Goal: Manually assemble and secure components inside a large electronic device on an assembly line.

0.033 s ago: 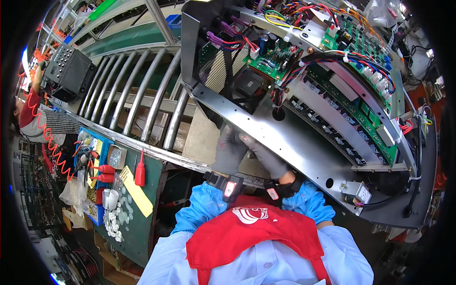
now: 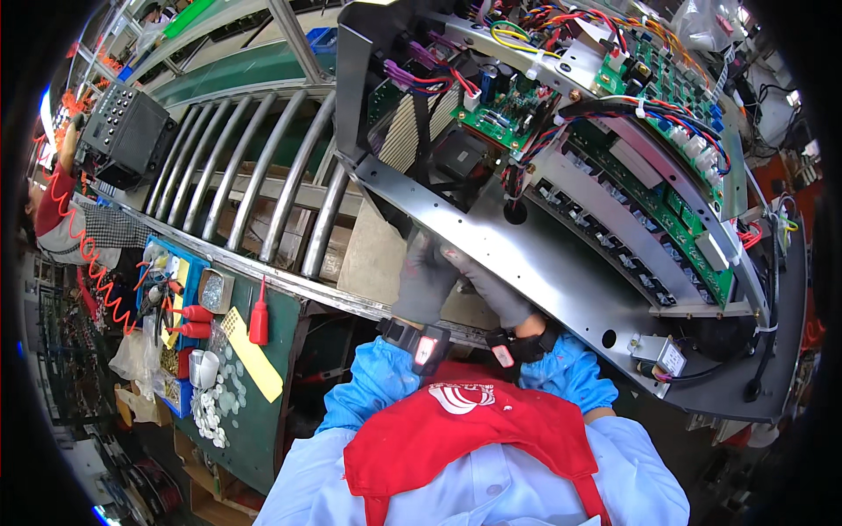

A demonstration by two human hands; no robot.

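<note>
The left hand (image 2: pixel 423 285), in a grey glove, reached up under the lower edge of the metal chassis (image 2: pixel 526 254); its fingers were hidden beneath the sheet metal, so whether it was open or closed could not be told. The right hand (image 2: pixel 495 294), also gloved in grey, lay just beside it, pressed against the same chassis edge, and its grip likewise could not be determined. Each wrist carried a black band with a small red-lit device (image 2: pixel 425 349), above blue sleeve cuffs (image 2: pixel 377 386). The chassis stood tilted directly in front of the person, spanning the upper right of the view. It held green circuit boards (image 2: pixel 680 188), bundles of coloured wiring (image 2: pixel 605 44) and a small grey box-shaped part (image 2: pixel 662 355) near its lower right corner. To the left of the chassis ran a roller conveyor (image 2: pixel 254 193) with a black unit (image 2: pixel 127 136) at its far end. Below the conveyor, a green work surface (image 2: pixel 263 430) carried a red bottle (image 2: pixel 259 320), a yellow strip (image 2: pixel 254 359) and a blue tray of tools (image 2: pixel 180 298). A red apron (image 2: pixel 465 438) covered the person's chest.
</note>
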